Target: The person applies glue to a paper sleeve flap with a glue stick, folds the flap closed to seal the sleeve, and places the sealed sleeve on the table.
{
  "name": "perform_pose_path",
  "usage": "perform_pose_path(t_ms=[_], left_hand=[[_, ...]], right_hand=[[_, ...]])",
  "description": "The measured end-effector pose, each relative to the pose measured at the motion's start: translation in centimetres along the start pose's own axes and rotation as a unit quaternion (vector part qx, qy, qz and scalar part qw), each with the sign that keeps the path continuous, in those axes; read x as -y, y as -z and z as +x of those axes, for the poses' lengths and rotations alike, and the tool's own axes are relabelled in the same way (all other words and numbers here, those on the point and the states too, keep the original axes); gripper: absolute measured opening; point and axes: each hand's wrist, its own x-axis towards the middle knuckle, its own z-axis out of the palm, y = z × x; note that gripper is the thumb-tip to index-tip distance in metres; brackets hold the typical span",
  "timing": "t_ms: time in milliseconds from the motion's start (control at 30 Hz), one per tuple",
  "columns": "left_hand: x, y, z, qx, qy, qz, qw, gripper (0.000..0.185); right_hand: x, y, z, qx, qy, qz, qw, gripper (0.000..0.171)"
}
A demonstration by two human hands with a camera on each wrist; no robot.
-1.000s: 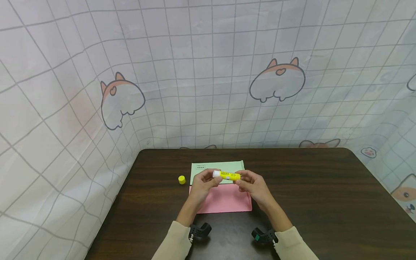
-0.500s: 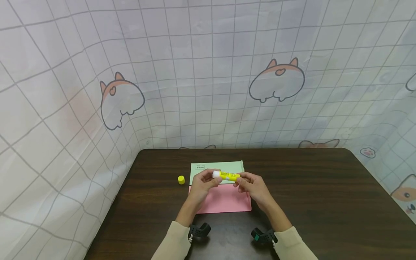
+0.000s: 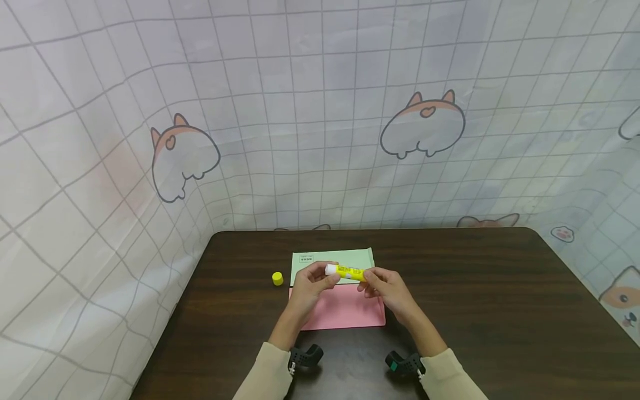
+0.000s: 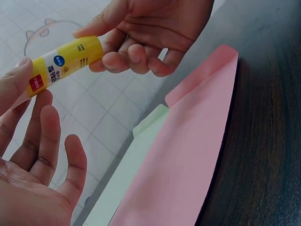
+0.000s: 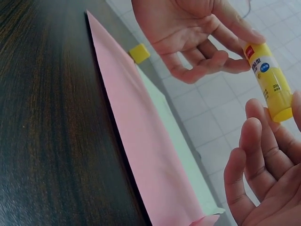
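Note:
A yellow glue stick [image 3: 350, 273] with a white end is held level above two envelopes, its cap off. My left hand [image 3: 309, 289] pinches it near the white end between thumb and fingers. At the other end, the yellow base, my right hand [image 3: 390, 288] grips with thumb and forefinger; its other fingers curl loosely, as the left wrist view shows. Below lie a pink envelope [image 3: 345, 311] and, behind it, a light green envelope [image 3: 357, 256] with small print in one corner. The yellow cap [image 3: 277, 279] stands on the table left of the envelopes.
The dark wood table [image 3: 475, 300] reaches out on both sides of the envelopes. A white grid curtain [image 3: 300, 111] with cartoon animals hangs behind it and at the sides. Both wrists carry black camera straps [image 3: 306, 356].
The right thumb and fingers have shifted slightly on the base of the glue stick, covering more of it. The left hand keeps its grip. The head view has moved a little.

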Motion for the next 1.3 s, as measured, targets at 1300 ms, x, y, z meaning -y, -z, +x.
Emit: perform_pose_path(t_ms=[1300], left_hand=[[-0.37, -0.20, -0.13, 0.012, 0.010, 0.000, 0.9999, 0.043]], right_hand=[[0.52, -0.33, 0.13, -0.028, -0.015, 0.017, 0.999, 0.047]])
